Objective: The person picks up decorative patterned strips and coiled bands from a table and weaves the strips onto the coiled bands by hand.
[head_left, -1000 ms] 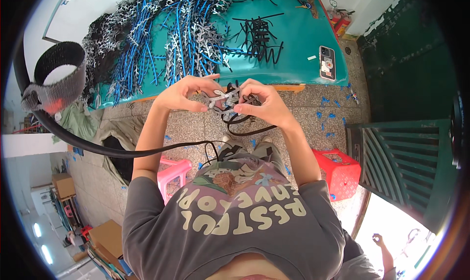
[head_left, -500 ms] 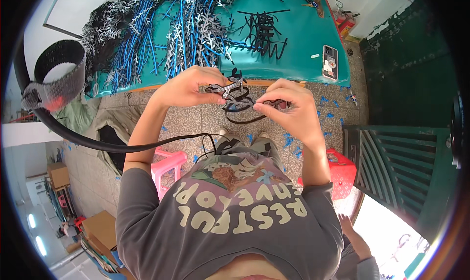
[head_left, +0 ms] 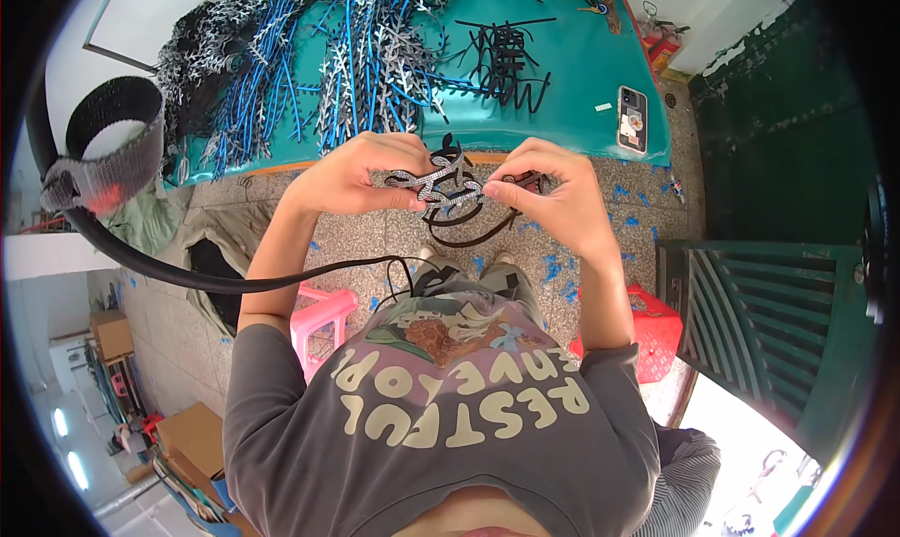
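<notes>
Between my hands, over the floor just short of the table's front edge, is a black strap piece with glittering silver, leaf-like trim (head_left: 452,199). My left hand (head_left: 352,176) pinches its left part between thumb and fingers. My right hand (head_left: 555,192) is closed on its right side, thumb and fingertip together at the trim's edge. Thin black loops of the piece hang below and between the hands. More dark strap shows inside the curled right fingers; its far end is hidden.
A green-covered table (head_left: 572,115) ahead bears bundled silver-and-blue branching strips (head_left: 370,59), black strips (head_left: 506,63) and a phone (head_left: 633,120). A pink stool (head_left: 319,321) and a red stool (head_left: 656,335) flank me. A black cable arm (head_left: 187,274) curves in at left. Blue scraps litter the floor.
My right hand has shifted slightly, and the silver trim now faces up more openly between my hands. At lower right, another person's hand has gone from view; a striped sleeve shows.
</notes>
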Motion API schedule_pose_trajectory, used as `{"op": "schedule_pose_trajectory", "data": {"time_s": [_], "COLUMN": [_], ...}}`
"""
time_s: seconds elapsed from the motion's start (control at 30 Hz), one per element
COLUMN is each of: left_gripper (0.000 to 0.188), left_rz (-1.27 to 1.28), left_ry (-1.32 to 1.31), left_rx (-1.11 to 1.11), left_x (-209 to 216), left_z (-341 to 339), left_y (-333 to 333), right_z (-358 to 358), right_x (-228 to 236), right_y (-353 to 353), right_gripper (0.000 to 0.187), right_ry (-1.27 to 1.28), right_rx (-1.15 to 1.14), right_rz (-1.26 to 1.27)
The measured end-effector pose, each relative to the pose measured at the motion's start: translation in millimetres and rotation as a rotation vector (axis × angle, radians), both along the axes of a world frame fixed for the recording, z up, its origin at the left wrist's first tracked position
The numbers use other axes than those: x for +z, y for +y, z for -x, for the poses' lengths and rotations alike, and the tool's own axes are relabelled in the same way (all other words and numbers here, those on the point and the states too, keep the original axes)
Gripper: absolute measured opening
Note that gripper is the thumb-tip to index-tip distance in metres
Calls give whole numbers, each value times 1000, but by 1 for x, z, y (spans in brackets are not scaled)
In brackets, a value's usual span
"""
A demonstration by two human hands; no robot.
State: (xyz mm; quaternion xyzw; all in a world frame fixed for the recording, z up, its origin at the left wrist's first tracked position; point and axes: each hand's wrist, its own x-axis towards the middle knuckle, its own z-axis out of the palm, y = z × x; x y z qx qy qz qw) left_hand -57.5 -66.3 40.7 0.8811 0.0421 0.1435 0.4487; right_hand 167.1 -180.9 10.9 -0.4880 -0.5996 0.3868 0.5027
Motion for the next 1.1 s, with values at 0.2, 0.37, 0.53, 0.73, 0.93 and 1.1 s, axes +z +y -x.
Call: {"op": "schedule_pose_trajectory", "data": {"time_s": [0.2, 0.37, 0.53, 0.73, 0.93, 1.1], "left_gripper": [24, 22, 24, 37, 36, 23], "left_rz": [43, 93, 115, 339, 83, -28], "left_ry": [-30, 15, 79, 318, 524, 368], "left_rx": [16, -20, 26, 68, -103, 55], "left_x": [0, -5, -22, -17, -18, -19], "left_z": [-2, 0, 4, -4, -23, -19], "left_y": [-3, 2, 9, 24, 27, 22], "right_z": [-1, -3, -8, 6, 22, 16], "right_x": [-2, -7, -36, -38, -36, -49], "right_y": [6, 11, 25, 28, 26, 25], "right_gripper": [13, 25, 27, 25, 26, 42], "right_ry": [-10, -139, 22, -114, -308, -129], "right_rx": [16, 55, 327, 290, 149, -13], "right_rz": [-13, 89, 56, 49, 34, -188]}}
